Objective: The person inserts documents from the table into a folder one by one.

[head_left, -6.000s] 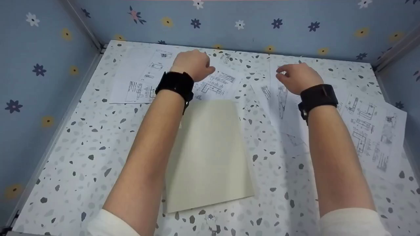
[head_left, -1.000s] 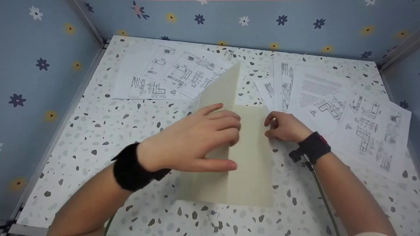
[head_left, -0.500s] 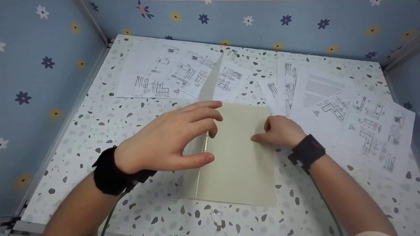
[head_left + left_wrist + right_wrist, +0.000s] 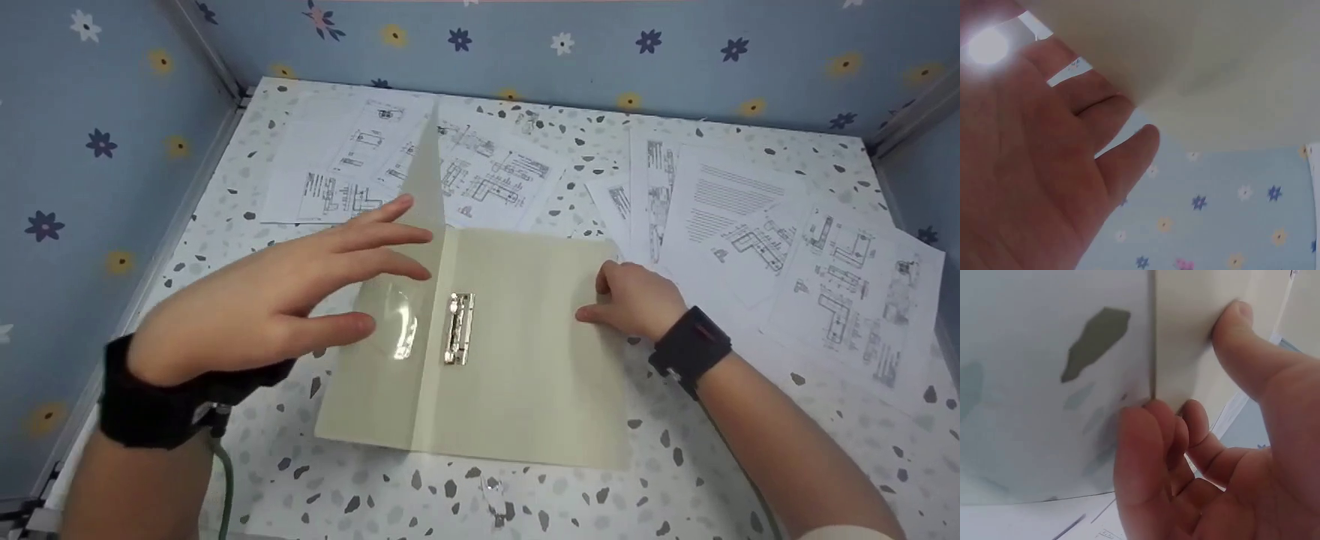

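Observation:
A cream file folder (image 4: 536, 352) lies on the speckled table, partly opened like a book. A shiny metal binder clip mechanism (image 4: 459, 330) is fixed inside, near the spine. My left hand (image 4: 292, 292), fingers spread, touches the tilted front cover (image 4: 375, 382) at its free edge; the left wrist view shows the fingertips against the cover's pale sheet (image 4: 1219, 73). At the folder's right edge, my right hand (image 4: 637, 300) keeps hold, thumb on the inner face and the other fingers curled at the edge, as the right wrist view shows.
Printed drawing sheets (image 4: 495, 176) lie behind the folder at the left, and more printed papers (image 4: 832, 292) overlap at the right. A small clear object (image 4: 493, 501) is on the table in front. Flowered blue panels (image 4: 525, 45) enclose the back and sides.
Both hands came back from the far papers to the folder. My left hand has swung the cover leftward, uncovering the metal clip. The right hand stays by the right edge.

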`<state>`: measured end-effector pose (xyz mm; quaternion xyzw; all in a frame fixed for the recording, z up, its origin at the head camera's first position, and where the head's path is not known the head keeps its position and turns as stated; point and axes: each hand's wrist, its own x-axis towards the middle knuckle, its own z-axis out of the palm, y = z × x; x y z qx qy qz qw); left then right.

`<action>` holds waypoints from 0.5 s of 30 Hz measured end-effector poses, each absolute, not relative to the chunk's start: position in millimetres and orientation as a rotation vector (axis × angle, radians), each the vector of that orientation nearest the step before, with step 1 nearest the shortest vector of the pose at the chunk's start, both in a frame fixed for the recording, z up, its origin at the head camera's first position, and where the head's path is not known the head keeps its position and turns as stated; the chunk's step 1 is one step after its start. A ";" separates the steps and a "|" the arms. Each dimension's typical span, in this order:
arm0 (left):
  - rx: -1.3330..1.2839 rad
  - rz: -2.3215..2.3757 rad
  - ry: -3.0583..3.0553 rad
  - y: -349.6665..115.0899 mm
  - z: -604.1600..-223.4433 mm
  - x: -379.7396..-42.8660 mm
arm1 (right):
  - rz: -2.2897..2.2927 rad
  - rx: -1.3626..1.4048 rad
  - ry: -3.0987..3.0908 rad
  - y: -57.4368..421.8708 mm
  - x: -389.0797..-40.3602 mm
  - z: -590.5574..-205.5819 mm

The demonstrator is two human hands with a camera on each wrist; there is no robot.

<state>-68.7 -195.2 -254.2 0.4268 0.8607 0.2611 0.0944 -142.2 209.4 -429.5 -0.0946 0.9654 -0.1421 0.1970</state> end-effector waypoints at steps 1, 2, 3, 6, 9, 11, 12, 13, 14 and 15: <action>1.238 0.749 2.551 -204.4 -253.6 -68.6 | -0.399 -0.271 2.695 208.6 -142.4 -429.4; 1.220 0.725 2.550 -213.7 -253.6 -69.0 | -0.399 -0.279 2.689 207.4 -142.5 -429.0; 1.206 0.706 2.551 -223.1 -254.4 -69.6 | -0.399 -0.287 2.681 206.3 -142.7 -428.9; 1.100 0.673 2.561 -248.7 -261.1 -72.3 | -0.415 -0.303 2.648 201.9 -143.2 -428.1; 0.897 0.614 2.579 -269.2 -276.3 -80.1 | -0.449 -0.316 2.617 199.7 -143.7 -427.9; 0.758 0.563 2.566 -283.0 -293.1 -86.1 | -0.472 -0.330 2.596 198.4 -144.0 -428.0; 0.704 0.537 2.555 -290.4 -303.6 -89.6 | -0.481 -0.338 2.590 197.7 -144.3 -428.3; 0.659 0.506 2.536 -297.6 -314.7 -93.0 | -0.490 -0.344 2.583 197.5 -144.6 -428.5; 0.628 0.464 2.523 -303.7 -326.8 -95.9 | -0.494 -0.350 2.580 197.4 -144.9 -428.8; 0.600 0.425 2.518 -309.1 -339.3 -97.9 | -0.498 -0.353 2.578 197.5 -145.0 -428.7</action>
